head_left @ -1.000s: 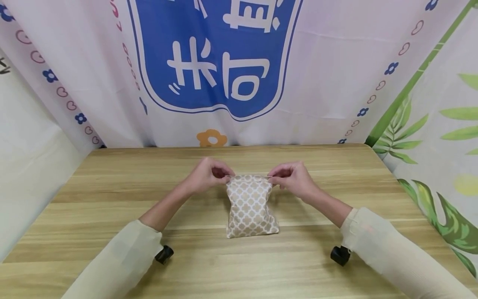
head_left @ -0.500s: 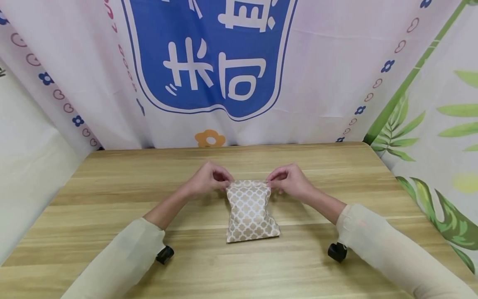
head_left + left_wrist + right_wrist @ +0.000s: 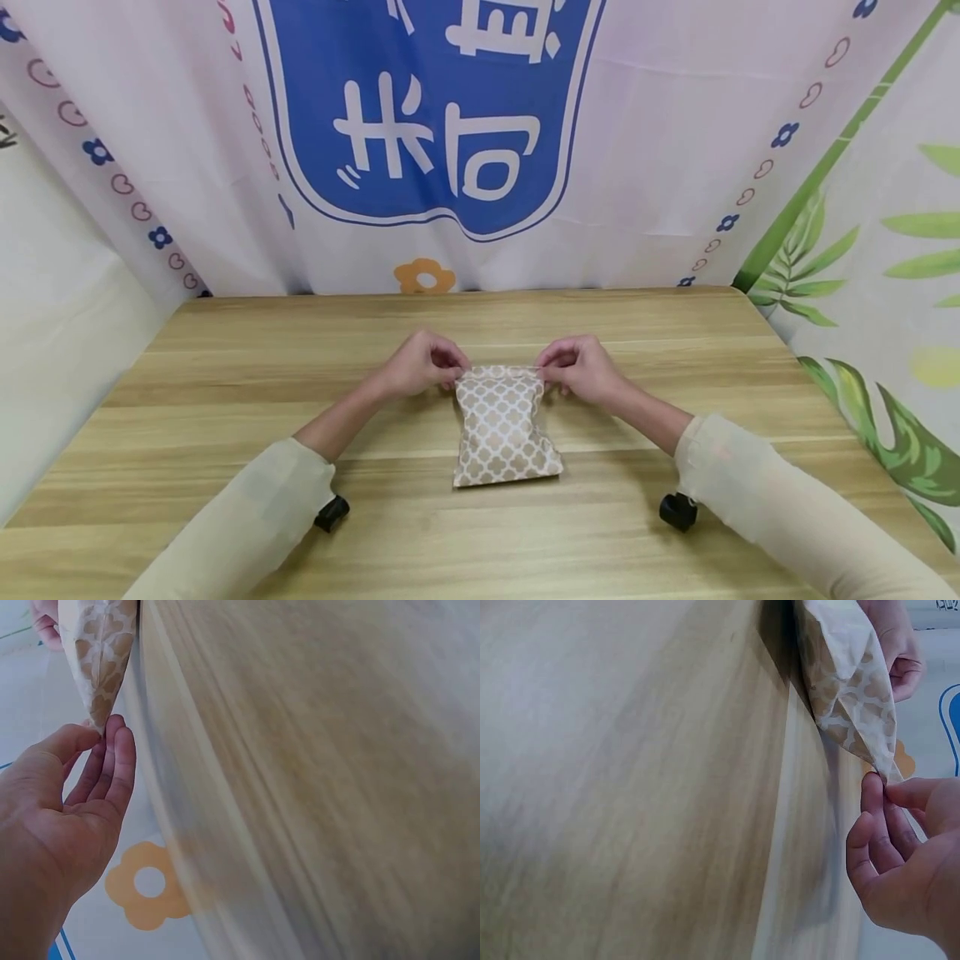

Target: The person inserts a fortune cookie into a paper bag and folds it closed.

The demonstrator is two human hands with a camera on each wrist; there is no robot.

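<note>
A small beige pouch (image 3: 498, 425) with a white lattice pattern lies at the middle of the wooden table, its body bulging and its sides drawn in. My left hand (image 3: 418, 364) pinches its far left corner between thumb and fingertips. At the far right corner, my right hand (image 3: 583, 369) does the same. In the left wrist view, the pouch (image 3: 101, 656) narrows to a point at the thumb and fingers of the left hand (image 3: 64, 802). From the right wrist, the pouch (image 3: 851, 686) tapers likewise into the pinch of the right hand (image 3: 900, 851). The top edge runs nearly straight between both hands.
The wooden table (image 3: 225, 375) reaches back to a printed curtain (image 3: 645, 167) with a blue emblem. A leaf-patterned cloth (image 3: 885, 333) hangs on the right. Black devices (image 3: 678, 511) sit under both sleeve cuffs.
Both hands have come slightly nearer to the person and lower, bringing the pouch's top edge with them. The pouch's near edge has slid a little the same way. Both pinches stay on the corners.
</note>
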